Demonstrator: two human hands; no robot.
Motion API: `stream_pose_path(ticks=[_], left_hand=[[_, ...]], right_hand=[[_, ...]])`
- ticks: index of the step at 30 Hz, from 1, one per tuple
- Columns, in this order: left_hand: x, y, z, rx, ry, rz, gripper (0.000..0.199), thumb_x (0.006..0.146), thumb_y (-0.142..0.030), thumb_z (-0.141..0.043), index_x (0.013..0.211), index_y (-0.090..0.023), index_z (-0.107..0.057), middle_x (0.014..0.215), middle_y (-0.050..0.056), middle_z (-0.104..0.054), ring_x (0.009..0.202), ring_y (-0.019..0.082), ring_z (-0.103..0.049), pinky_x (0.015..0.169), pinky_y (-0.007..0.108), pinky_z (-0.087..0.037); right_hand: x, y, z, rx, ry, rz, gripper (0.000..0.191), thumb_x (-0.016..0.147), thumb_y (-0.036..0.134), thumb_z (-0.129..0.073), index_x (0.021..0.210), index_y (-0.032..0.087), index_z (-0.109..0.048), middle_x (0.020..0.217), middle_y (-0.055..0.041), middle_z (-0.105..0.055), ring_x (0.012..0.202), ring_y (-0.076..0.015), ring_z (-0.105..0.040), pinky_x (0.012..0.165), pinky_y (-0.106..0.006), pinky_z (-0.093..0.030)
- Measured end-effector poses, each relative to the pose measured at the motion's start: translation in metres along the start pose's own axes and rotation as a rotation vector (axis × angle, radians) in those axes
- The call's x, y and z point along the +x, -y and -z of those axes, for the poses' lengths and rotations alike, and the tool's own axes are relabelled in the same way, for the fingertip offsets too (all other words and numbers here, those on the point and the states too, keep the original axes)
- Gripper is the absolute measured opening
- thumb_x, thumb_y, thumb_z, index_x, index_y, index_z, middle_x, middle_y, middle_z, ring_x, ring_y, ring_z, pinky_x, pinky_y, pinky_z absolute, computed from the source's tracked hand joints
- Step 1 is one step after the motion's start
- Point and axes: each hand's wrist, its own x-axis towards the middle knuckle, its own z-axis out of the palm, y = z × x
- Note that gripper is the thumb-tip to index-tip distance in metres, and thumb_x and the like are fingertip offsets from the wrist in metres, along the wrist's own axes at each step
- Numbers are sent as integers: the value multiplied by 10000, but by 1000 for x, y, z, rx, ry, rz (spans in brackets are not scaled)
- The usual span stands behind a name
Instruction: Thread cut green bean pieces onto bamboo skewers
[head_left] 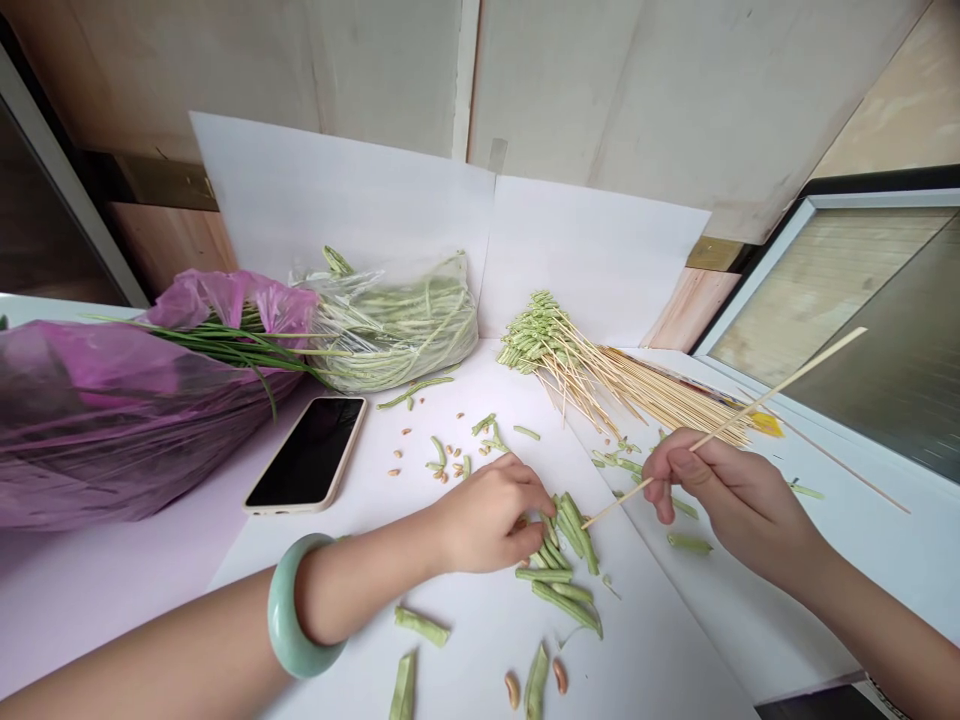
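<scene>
My left hand (499,515), with a pale green bangle on its wrist, reaches into a small pile of cut green bean pieces (566,595) on white paper. Its fingers are curled down at the pile's upper left; what lies under the fingertips is hidden. My right hand (720,490) holds a thin wooden skewer (780,388) between thumb and fingers. The skewer slants down to the left, its lower tip beside the bean pieces. No bean shows on the skewer.
A phone (309,455) lies left, near a purple bag (127,430) and a clear bag of long beans (405,325). Behind are skewered beans (536,330) and bare skewers (675,395). Loose seeds (512,690) and bean scraps (421,625) are scattered around.
</scene>
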Motion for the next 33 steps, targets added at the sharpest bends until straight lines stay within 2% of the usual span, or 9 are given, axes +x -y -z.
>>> stream_pose_path(ticks=[8,12,16,20,24,28,33], left_hand=[[0,2,-2,14,-1,36,191,769,-103,-546,888,-154,-686,895,79,-675,920,206,-593,873,305,-451],[0,2,-2,-7,-17,43,182,776,-107,-540,876,-161,-682,906,77,-671,930,207,-591,867,302,-455],[1,1,0,-32,-23,38,167,763,-114,-558,871,-150,-682,877,78,-667,906,205,-583,847,295,-453],[0,-1,1,-66,-20,-42,48,724,-147,-625,766,-152,-649,776,50,-630,824,180,-544,806,275,-439],[0,-1,1,-68,69,-117,103,675,-212,-724,716,-171,-640,717,12,-573,765,159,-498,741,258,-414],[0,1,2,-118,125,-139,90,717,-252,-738,738,-174,-697,724,16,-571,764,148,-493,773,252,-405],[0,-1,2,-159,173,-123,168,681,-232,-754,833,-166,-725,791,38,-564,844,174,-509,811,257,-417]], right_hand=[[-5,0,-1,-91,41,132,339,992,345,-428,735,224,-614,606,9,-609,485,-113,-580,521,-267,-492],[-4,1,0,-74,17,105,356,983,364,-443,696,244,-616,598,7,-599,473,-123,-578,509,-275,-493],[-4,-2,1,124,-86,45,266,954,392,-506,764,267,-645,658,7,-611,459,-124,-566,474,-277,-494],[-13,-5,5,249,-143,-25,244,932,406,-538,768,263,-647,626,-4,-613,441,-133,-541,427,-273,-480],[-30,-1,10,294,-167,-44,238,937,376,-525,784,254,-660,668,-27,-627,499,-159,-572,414,-272,-483],[-41,9,3,318,-328,-129,227,915,390,-559,752,259,-646,679,-12,-616,490,-137,-555,422,-246,-469],[-47,16,-10,363,-570,-207,213,840,419,-659,702,258,-640,641,-1,-604,478,-119,-541,434,-222,-465]])
